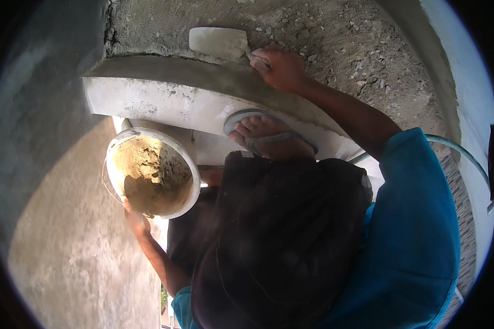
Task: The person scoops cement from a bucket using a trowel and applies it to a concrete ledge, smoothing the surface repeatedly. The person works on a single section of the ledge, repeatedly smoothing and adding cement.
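Note:
My right hand (282, 68) is closed round the handle of a trowel (218, 44). The trowel's broad pale blade points left, lying flat or nearly so over the rough ground just beyond a grey ledge (164, 68). At the lower left, my left hand (136, 219) grips the near edge of a white bucket (187, 159); most of its fingers are hidden behind the wall. Sandy brown mortar (148, 170) lies inside the bucket, lumpy at the top and partly in shadow. A thin wire handle hangs at the bucket's left side.
My sandalled foot (263, 134) rests on the ledge's pale front face. Rough ground with loose stones (362, 71) stretches beyond it. A plastered wall (55, 230) stands on the left, and a green hose (461, 151) curves along the right.

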Action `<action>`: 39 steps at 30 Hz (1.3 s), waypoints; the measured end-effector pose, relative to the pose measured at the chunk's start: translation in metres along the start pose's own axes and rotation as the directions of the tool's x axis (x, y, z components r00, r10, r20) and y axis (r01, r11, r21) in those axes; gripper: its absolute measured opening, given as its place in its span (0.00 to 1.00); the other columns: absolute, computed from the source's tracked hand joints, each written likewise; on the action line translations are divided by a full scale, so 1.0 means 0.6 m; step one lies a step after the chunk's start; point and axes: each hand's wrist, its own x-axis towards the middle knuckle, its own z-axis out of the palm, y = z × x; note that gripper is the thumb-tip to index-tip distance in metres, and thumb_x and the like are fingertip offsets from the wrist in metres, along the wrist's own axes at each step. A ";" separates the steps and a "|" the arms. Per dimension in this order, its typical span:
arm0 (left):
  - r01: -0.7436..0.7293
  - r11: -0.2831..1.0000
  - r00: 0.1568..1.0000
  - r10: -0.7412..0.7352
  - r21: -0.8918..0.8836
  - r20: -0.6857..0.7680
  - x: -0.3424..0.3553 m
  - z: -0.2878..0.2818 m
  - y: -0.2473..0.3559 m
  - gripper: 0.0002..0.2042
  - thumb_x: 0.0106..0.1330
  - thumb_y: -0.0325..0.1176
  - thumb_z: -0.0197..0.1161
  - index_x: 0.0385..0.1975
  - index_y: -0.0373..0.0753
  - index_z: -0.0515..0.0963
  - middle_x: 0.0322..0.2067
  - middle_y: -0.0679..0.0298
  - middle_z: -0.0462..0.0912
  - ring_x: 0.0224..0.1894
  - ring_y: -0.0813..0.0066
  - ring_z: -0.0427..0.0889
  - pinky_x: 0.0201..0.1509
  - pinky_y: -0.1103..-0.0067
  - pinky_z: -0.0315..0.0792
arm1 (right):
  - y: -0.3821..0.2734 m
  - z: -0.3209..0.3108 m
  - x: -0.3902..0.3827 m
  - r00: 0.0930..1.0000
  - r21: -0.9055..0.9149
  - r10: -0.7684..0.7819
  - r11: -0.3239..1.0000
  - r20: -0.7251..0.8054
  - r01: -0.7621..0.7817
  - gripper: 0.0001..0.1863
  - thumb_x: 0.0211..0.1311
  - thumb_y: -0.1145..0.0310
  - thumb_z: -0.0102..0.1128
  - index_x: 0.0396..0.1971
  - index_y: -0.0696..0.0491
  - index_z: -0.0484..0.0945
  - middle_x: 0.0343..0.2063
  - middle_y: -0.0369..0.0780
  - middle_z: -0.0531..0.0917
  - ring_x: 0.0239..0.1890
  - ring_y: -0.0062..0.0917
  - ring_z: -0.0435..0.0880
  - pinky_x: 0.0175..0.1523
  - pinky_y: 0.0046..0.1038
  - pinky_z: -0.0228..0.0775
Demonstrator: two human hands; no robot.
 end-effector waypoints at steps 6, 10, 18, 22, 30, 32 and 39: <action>-0.003 1.000 1.000 0.003 0.014 -0.014 0.015 -0.008 -0.024 0.29 0.81 0.53 0.46 0.59 0.28 0.73 0.50 0.57 0.82 0.50 0.68 0.80 0.56 0.72 0.72 | -0.019 0.019 0.014 0.994 0.049 -0.008 0.999 0.108 0.003 0.21 0.69 0.49 0.57 0.53 0.46 0.84 0.54 0.40 0.83 0.54 0.38 0.84 0.59 0.42 0.75; -0.053 0.998 0.998 0.054 0.026 -0.037 -0.002 -0.006 -0.016 0.29 0.81 0.54 0.45 0.57 0.29 0.75 0.46 0.58 0.83 0.45 0.69 0.81 0.49 0.73 0.75 | -0.013 0.031 0.009 0.996 0.069 -0.040 0.997 0.074 0.035 0.20 0.68 0.50 0.58 0.51 0.46 0.85 0.50 0.41 0.85 0.52 0.39 0.84 0.56 0.42 0.76; -0.017 1.000 0.998 0.018 0.025 -0.055 -0.020 0.019 0.016 0.26 0.81 0.54 0.44 0.48 0.33 0.77 0.29 0.60 0.82 0.22 0.73 0.77 0.20 0.77 0.70 | -0.010 -0.010 -0.036 0.991 0.013 -0.093 0.996 0.098 0.092 0.20 0.67 0.52 0.62 0.50 0.49 0.84 0.44 0.43 0.86 0.48 0.41 0.86 0.52 0.40 0.78; -0.014 0.999 0.999 0.017 0.048 -0.044 -0.022 0.020 0.022 0.26 0.81 0.53 0.44 0.48 0.32 0.78 0.31 0.60 0.83 0.24 0.73 0.78 0.23 0.76 0.72 | -0.017 -0.044 -0.078 0.989 0.073 -0.058 0.996 0.132 0.049 0.20 0.67 0.53 0.63 0.50 0.50 0.84 0.45 0.44 0.86 0.48 0.42 0.86 0.52 0.40 0.78; -0.161 0.986 0.985 0.164 0.048 -0.053 0.014 -0.015 -0.036 0.28 0.81 0.54 0.43 0.53 0.30 0.77 0.34 0.61 0.84 0.30 0.72 0.80 0.30 0.76 0.75 | -0.028 -0.115 -0.122 0.973 0.148 0.014 0.988 0.231 -0.049 0.22 0.67 0.51 0.60 0.53 0.48 0.83 0.48 0.44 0.86 0.48 0.41 0.87 0.53 0.41 0.78; -0.098 0.990 0.995 0.099 0.103 -0.003 -0.018 0.016 0.020 0.29 0.81 0.54 0.43 0.53 0.30 0.77 0.34 0.61 0.84 0.31 0.72 0.80 0.31 0.76 0.75 | -0.004 -0.096 -0.100 0.974 0.122 0.074 0.987 0.213 -0.102 0.23 0.68 0.49 0.58 0.54 0.48 0.83 0.48 0.43 0.87 0.49 0.42 0.86 0.55 0.43 0.78; -0.121 0.976 0.992 0.127 0.183 -0.024 -0.013 0.000 0.004 0.30 0.81 0.56 0.43 0.52 0.30 0.77 0.34 0.61 0.84 0.30 0.72 0.79 0.31 0.76 0.75 | 0.046 -0.016 -0.022 0.993 -0.051 0.015 0.999 0.117 -0.009 0.22 0.68 0.48 0.61 0.52 0.48 0.84 0.41 0.43 0.88 0.44 0.39 0.88 0.47 0.38 0.79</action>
